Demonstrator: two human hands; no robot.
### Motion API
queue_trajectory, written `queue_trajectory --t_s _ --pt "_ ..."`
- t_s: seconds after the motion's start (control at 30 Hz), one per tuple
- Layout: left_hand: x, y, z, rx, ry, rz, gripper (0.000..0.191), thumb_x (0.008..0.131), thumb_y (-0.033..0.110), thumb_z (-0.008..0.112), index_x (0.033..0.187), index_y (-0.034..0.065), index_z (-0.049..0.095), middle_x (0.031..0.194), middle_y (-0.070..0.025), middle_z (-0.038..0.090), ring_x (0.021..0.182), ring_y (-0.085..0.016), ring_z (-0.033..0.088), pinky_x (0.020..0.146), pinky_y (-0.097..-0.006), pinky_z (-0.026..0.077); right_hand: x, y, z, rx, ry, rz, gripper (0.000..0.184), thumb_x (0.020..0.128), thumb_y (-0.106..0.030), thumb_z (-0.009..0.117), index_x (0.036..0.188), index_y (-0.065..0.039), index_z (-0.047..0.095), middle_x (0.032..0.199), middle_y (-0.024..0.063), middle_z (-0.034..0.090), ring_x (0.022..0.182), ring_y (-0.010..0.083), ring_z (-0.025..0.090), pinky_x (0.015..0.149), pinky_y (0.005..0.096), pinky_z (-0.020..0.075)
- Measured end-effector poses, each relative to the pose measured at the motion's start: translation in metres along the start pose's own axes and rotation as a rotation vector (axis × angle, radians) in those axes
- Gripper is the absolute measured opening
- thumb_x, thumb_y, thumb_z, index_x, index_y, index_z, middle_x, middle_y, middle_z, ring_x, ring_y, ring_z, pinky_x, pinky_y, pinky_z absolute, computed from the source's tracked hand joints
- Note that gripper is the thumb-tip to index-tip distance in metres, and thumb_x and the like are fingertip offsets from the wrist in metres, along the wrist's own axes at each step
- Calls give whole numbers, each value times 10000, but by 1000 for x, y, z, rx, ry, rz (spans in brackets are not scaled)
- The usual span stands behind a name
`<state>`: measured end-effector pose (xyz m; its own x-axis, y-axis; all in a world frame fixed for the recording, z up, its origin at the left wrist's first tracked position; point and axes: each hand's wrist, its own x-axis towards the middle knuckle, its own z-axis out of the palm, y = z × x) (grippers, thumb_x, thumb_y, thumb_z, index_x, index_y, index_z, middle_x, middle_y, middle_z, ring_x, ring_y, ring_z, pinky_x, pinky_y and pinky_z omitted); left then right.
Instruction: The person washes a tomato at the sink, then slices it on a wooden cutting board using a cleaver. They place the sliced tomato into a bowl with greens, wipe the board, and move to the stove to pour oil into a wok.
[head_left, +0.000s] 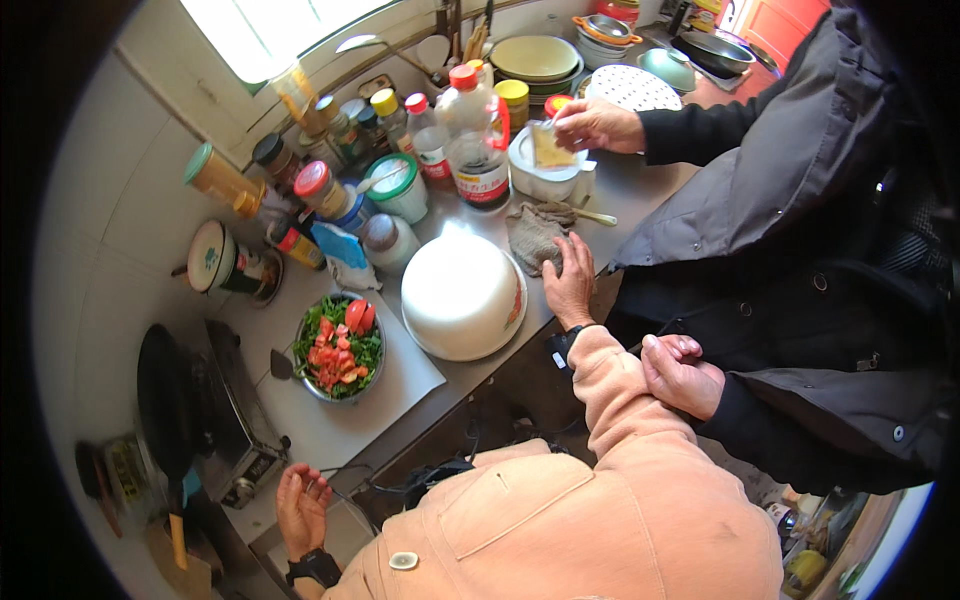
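Observation:
My right hand (571, 281) lies at the counter's front edge, fingers spread, its fingertips at a crumpled grey-brown cloth (534, 236). Left of it a white enamel basin (461, 296) with a floral print stands upside down. My left hand (301, 508) is raised near the near-left counter edge, with loosely curled fingers and nothing visible in it. Between that hand and the basin stands a metal bowl (384, 352) of chopped green leaves (365, 347) and cut tomato (335, 358).
A co-worker's hand (592, 124) holds a small yellowish item (553, 146) over a white plastic container (544, 178); their other hand (682, 379) is beside my right sleeve. Soy sauce (480, 161) and seasoning jars line the back. A black wok (166, 397) and gas stove (244, 427) stand left.

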<state>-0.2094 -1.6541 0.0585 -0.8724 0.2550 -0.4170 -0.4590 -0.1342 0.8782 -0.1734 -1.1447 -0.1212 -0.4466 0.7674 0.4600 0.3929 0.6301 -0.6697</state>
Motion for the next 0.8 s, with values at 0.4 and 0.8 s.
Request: queue_trajectory --t_s 0.4,0.8 --pt "12 -7 -19 -58 -78 -12 188 973 180 521 1119 73 574 1007 -53 635 891 -152 631 809 -299 532 -52 -18 -3 599 -432 395 248 979 -249 515 1103 -46 584 738 13 601 547 106 565 502 250 458" --pt "8 -13 -41 -114 -60 16 188 967 185 536 1109 71 585 994 -56 642 891 -148 636 797 -292 535 -38 -32 -3 1012 -456 761 236 952 -140 506 1163 -41 546 717 0 587 439 57 460 381 192 377"
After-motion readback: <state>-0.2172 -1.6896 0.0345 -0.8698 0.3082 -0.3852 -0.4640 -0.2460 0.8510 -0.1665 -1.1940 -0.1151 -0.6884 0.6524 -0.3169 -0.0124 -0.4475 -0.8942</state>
